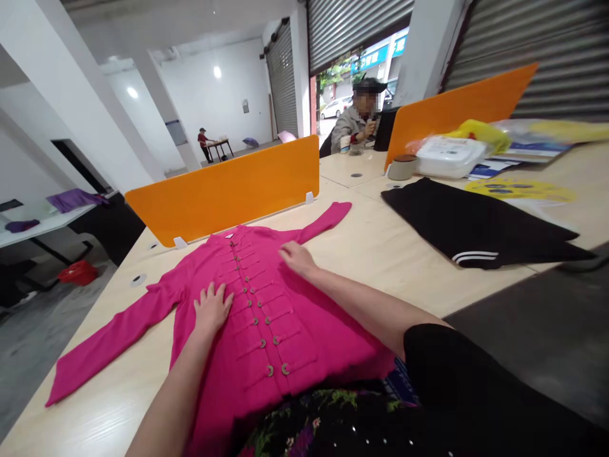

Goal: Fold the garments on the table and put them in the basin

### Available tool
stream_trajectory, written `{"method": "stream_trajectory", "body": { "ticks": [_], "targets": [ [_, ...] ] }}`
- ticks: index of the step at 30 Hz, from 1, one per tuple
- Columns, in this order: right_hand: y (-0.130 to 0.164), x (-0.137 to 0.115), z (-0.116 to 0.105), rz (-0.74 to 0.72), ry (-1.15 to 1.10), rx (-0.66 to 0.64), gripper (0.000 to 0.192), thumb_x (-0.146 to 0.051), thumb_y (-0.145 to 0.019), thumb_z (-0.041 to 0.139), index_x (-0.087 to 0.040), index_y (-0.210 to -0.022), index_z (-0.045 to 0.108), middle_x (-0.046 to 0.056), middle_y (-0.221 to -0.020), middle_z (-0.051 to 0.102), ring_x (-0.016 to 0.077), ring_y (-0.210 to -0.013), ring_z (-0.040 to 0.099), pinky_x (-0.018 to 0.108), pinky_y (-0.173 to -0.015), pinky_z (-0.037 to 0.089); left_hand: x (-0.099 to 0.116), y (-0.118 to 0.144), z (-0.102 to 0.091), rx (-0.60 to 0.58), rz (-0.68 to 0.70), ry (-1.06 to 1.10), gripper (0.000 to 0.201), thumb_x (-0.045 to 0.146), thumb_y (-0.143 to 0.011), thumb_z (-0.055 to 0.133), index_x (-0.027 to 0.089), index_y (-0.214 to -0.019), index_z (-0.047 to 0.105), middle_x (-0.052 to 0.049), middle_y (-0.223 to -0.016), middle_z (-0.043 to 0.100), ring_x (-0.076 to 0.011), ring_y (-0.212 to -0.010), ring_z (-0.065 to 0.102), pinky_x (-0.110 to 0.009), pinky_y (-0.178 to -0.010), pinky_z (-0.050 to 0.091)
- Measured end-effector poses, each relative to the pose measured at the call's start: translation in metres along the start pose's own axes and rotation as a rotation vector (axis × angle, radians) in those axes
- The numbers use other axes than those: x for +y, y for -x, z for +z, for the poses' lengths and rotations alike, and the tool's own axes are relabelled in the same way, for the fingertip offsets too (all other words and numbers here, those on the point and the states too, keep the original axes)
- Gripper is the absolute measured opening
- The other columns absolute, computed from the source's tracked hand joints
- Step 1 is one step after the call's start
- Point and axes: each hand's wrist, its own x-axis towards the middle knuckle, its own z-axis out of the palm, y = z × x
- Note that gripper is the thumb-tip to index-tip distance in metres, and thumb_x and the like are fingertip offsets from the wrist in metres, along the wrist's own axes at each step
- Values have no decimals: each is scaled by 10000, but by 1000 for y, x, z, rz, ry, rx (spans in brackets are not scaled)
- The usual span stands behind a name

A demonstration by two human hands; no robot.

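A bright pink jacket [280, 317] lies front up on the pale wooden table, with knotted fastenings and several round metal-coloured buttons down its middle. Its collar points away from me and both sleeves stretch outwards. My left hand [212, 309] rests flat on the chest at the left of the buttons, fingers spread. On the jacket's other side, below the right sleeve, my right hand [297, 259] touches the cloth with its fingers stretched out. Neither hand grips anything. The jacket's lower hem reaches the table's near edge, partly hidden by my patterned black clothing.
Orange dividers [238, 190] stand at the back and right. A folded black garment [471, 222] with white stripes lies right, near a white plastic box [450, 157], a round container [402, 167] and yellow packaging. A person [359, 120] sits beyond; another stands far back.
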Motion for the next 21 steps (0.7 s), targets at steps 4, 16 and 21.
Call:
{"method": "stream_trajectory", "body": {
  "ticks": [4, 16, 21],
  "targets": [
    [-42, 65, -39, 265, 137, 101, 356, -125, -912, 393, -157, -1172, 634, 128, -1198, 591, 230, -1080, 545, 282, -874, 431, 42, -5, -7, 185, 194, 31, 540, 452, -968, 255, 193, -1392, 467, -105, -1544, 311, -289, -1422, 246, -507, -1120, 279],
    [-100, 174, -54, 318, 309, -140, 476, -108, -860, 482, -283, -1296, 560, 111, -1455, 415, 293, -1180, 492, 392, -877, 457, 67, -4, 21, 16, 319, -32, 552, 484, -957, 294, 283, -1470, 329, -40, -1556, 281, -308, -1421, 257, -579, -1129, 221],
    [-116, 169, -67, 260, 355, -126, 308, -108, -863, 466, -201, -1070, 674, 140, -1103, 642, 246, -962, 600, 332, -762, 455, 68, -4, 20, 19, 318, -38, 546, 473, -955, 307, 290, -1469, 328, -38, -1554, 283, -305, -1422, 259, -579, -1131, 216]
  ]
}}
